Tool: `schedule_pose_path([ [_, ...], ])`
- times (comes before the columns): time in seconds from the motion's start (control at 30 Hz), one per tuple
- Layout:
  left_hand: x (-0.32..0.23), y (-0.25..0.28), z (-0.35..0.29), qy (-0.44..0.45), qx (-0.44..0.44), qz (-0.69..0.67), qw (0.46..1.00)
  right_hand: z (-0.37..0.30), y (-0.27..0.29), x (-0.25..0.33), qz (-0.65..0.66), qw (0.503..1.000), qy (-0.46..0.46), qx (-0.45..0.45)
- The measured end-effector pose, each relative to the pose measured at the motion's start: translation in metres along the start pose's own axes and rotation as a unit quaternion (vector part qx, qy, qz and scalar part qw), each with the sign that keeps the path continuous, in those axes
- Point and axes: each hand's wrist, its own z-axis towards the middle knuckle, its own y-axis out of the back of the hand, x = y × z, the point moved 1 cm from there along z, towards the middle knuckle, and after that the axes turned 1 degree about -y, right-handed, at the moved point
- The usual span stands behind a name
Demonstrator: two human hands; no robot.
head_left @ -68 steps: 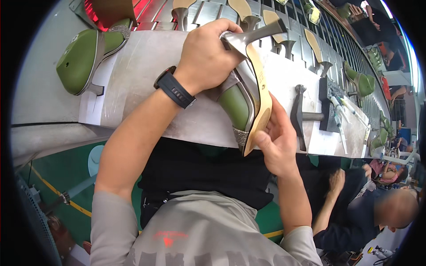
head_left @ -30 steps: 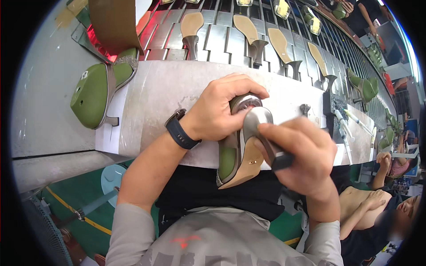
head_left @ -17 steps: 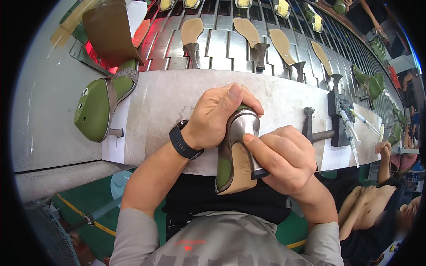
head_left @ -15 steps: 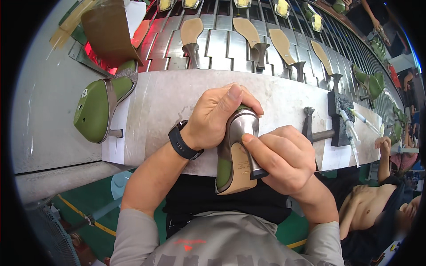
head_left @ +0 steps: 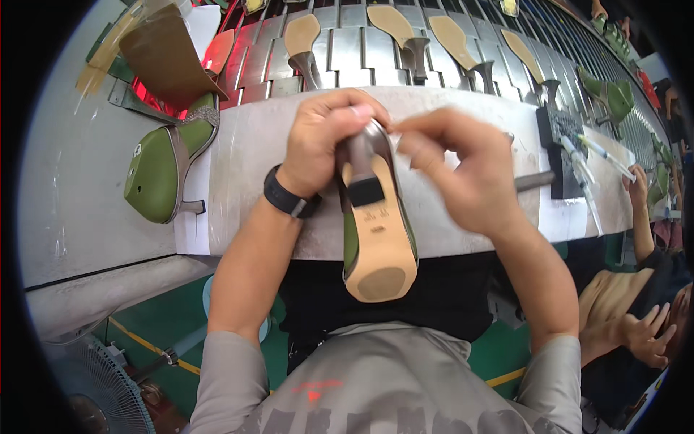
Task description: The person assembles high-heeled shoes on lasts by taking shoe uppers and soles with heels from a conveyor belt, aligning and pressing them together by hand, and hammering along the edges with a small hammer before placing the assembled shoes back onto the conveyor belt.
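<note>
My left hand (head_left: 325, 141), with a black watch at its wrist, is closed around the back of a green high-heeled shoe (head_left: 379, 253). The shoe is upside down, its tan sole facing up and its toe toward my body. Its metallic grey heel ends in a black tip. My right hand (head_left: 466, 166) is blurred by motion just right of the heel end. Its index finger and thumb are apart near the shoe's edge, and nothing shows between them. Another green heeled shoe (head_left: 155, 173) lies on its side at the left of the worktable.
Tan soles with heels (head_left: 390, 25) lie on the slatted metal conveyor (head_left: 350, 54) beyond the worktable (head_left: 260, 159). At right are a partly hidden hammer (head_left: 533, 181), a black block (head_left: 565, 163) and syringes (head_left: 582, 173). A co-worker's hand (head_left: 637, 188) is near them. A fan (head_left: 101, 390) stands lower left.
The shoe has turned so its sole faces up more squarely. My right hand has left the heel and moved up and right. Things on the conveyor sit farther up in the view.
</note>
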Motion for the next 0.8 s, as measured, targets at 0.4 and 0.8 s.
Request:
schedule_pose_path([
  [0.4, 0.022, -0.032, 0.025, -0.035, -0.062, 0.178, 0.981, 0.038, 0.026, 0.063, -0.420, 0.850, -0.158, 0.278],
  [0.8, 0.000, -0.060, 0.019, -0.003, -0.099, 0.233, 0.968, 0.024, 0.021, 0.033, -0.414, 0.901, -0.008, 0.127],
])
